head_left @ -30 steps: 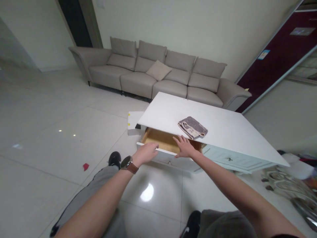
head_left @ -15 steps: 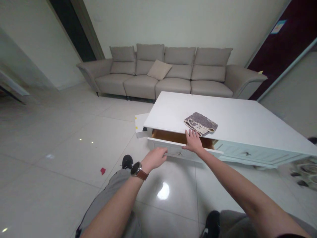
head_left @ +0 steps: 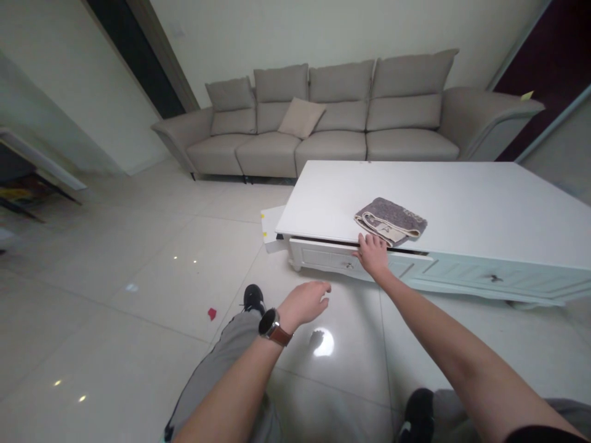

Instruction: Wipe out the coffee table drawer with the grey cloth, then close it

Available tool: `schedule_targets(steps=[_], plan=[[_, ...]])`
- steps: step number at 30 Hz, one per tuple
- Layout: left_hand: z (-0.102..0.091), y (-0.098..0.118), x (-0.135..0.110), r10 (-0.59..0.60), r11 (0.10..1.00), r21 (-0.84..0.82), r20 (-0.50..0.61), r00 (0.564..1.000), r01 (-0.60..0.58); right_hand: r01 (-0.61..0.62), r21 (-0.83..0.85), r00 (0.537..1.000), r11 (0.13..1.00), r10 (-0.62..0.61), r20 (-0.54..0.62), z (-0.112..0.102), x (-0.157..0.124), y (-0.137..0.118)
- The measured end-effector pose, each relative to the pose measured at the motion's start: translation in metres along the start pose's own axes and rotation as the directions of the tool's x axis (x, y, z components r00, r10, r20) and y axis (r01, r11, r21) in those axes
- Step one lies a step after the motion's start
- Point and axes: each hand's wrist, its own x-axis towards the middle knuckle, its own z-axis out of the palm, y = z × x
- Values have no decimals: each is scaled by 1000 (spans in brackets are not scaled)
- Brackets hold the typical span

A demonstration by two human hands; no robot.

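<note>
The white coffee table (head_left: 466,203) has its left drawer (head_left: 318,255) standing slightly out, with a narrow dark gap along the top. My right hand (head_left: 373,253) lies against the upper edge of the drawer front, fingers stretched upward and thumb out to the left. Just beyond those fingertips, a folded grey towel (head_left: 392,218) with a pale border rests on the tabletop. Lower and to the left, my left hand (head_left: 307,303) hangs in the air in front of the drawer, holding nothing, its fingers loosely apart. A small metal knob (head_left: 349,266) shows on the drawer front.
A long grey sofa (head_left: 332,147) with a beige cushion (head_left: 302,117) stands behind the table. Beside the table's left end is a white box (head_left: 271,227) with yellow marks. A small red scrap (head_left: 212,314) lies on the tiled floor, left of my shoe (head_left: 253,298).
The drawer has slid inward, from well open to nearly closed, with my right hand on its front. My left hand has come away from the drawer front, its fingers loosening.
</note>
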Motion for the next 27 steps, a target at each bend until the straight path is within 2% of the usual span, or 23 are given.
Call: schedule_targets(steps=[10, 16, 21, 27], plan=[[6, 13, 4, 15, 1000, -3, 88, 996, -14, -24, -17, 1000, 1000, 24, 8, 14, 3, 2], [14, 13, 12, 15, 999, 42, 107, 994, -19, -48, -124, 995, 991, 38, -87, 26, 9, -1], [19, 14, 16, 23, 998, 55, 120, 992, -29, -60, -166, 995, 984, 46, -88, 12, 11, -8], [21, 22, 7, 27, 999, 37, 127, 992, -32, 49, -239, 997, 970, -60, -39, -7, 15, -1]])
